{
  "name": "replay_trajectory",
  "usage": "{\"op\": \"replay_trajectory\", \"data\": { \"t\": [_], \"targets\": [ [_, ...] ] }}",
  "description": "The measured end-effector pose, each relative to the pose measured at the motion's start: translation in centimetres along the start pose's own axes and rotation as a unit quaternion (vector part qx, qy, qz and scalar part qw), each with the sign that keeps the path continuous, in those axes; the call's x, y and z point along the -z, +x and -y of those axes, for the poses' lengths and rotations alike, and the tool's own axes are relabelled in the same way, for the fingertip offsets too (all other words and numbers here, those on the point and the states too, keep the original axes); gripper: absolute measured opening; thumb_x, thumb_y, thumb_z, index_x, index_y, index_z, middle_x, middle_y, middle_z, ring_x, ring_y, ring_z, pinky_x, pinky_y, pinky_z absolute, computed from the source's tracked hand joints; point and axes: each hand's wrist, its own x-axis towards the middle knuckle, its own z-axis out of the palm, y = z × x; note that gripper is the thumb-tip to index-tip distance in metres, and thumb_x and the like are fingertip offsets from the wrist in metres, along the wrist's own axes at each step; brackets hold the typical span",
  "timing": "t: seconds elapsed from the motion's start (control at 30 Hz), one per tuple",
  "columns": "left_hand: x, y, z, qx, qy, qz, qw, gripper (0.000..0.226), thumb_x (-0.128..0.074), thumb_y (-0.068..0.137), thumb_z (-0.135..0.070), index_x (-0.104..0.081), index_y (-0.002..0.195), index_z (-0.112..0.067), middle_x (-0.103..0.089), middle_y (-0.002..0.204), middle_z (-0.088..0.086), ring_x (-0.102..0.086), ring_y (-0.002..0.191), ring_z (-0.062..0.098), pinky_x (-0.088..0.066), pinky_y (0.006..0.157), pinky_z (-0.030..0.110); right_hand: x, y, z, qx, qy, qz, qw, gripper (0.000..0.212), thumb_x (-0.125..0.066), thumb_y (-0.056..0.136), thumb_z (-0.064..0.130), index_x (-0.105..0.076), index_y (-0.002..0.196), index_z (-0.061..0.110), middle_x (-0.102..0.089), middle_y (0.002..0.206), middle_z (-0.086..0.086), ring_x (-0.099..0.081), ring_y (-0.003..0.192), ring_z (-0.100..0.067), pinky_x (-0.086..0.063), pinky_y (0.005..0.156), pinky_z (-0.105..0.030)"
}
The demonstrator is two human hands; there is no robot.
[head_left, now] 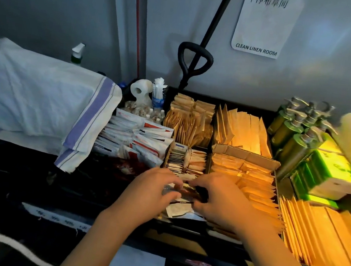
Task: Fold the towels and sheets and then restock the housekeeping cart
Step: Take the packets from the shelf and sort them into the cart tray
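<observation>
Both my hands reach into the top tray of the housekeeping cart (222,101). My left hand (152,187) and my right hand (217,195) meet over a narrow compartment and pinch a bunch of small dark and white sachets (184,197) between their fingers. More small sachets (177,162) stand in rows just beyond the fingers. A white cloth with blue stripes (41,98) lies folded over the cart's left end.
Tan paper packets (243,128) fill the middle and right compartments. Red-and-white packets (138,137) lie left of the sachets. Green pump bottles (294,129) and green boxes (329,171) stand at the right. A black handle (194,60) leans against the wall behind.
</observation>
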Motion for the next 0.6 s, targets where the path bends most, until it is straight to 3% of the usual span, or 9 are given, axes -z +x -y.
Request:
{"op": "replay_trajectory", "data": {
  "t": [0.13,0.3,0.47,0.6],
  "targets": [
    [-0.7,0.2,-0.2,0.006,0.013,-0.013,1.0,0.031,-0.075,0.09,-0.032,-0.072,0.121,-0.035,-0.065,0.117,-0.022,-0.056,0.111,-0.002,-0.05,0.101,0.034,-0.3,0.1,-0.1,0.032,-0.019,-0.047,0.998,0.023,-0.059,0.091,0.035,-0.076,0.106,0.03,-0.073,0.097,0.009,-0.063,0.088,-0.014,-0.053,0.078,-0.034],
    [0.6,-0.1,-0.2,-0.014,0.009,-0.1,0.995,0.025,-0.073,0.092,-0.018,-0.077,0.113,-0.03,-0.071,0.105,-0.018,-0.064,0.099,0.002,-0.056,0.089,0.036,0.4,0.2,1.2,0.079,0.072,-0.165,0.98,0.018,-0.067,0.093,0.023,-0.077,0.107,0.027,-0.073,0.097,0.01,-0.065,0.089,-0.011,-0.055,0.074,-0.032],
    [4.2,-1.3,1.6,-0.021,-0.011,-0.185,0.982,0.027,-0.078,0.088,-0.013,-0.076,0.107,-0.032,-0.072,0.1,-0.021,-0.068,0.094,-0.001,-0.058,0.086,0.034,1.2,2.3,4.0,0.1,0.136,-0.182,0.969,0.02,-0.077,0.088,0.024,-0.078,0.108,0.027,-0.074,0.096,0.013,-0.063,0.086,-0.004,-0.041,0.074,-0.01],
    [6.7,-2.5,3.9,-0.01,-0.006,-0.22,0.975,0.03,-0.081,0.085,-0.009,-0.077,0.105,-0.031,-0.073,0.1,-0.02,-0.068,0.093,-0.002,-0.057,0.088,0.03,1.1,4.4,7.0,0.117,0.164,-0.17,0.965,0.014,-0.076,0.088,0.021,-0.079,0.101,0.022,-0.074,0.092,0.006,-0.064,0.084,-0.012,-0.051,0.075,-0.028]
  ]
}}
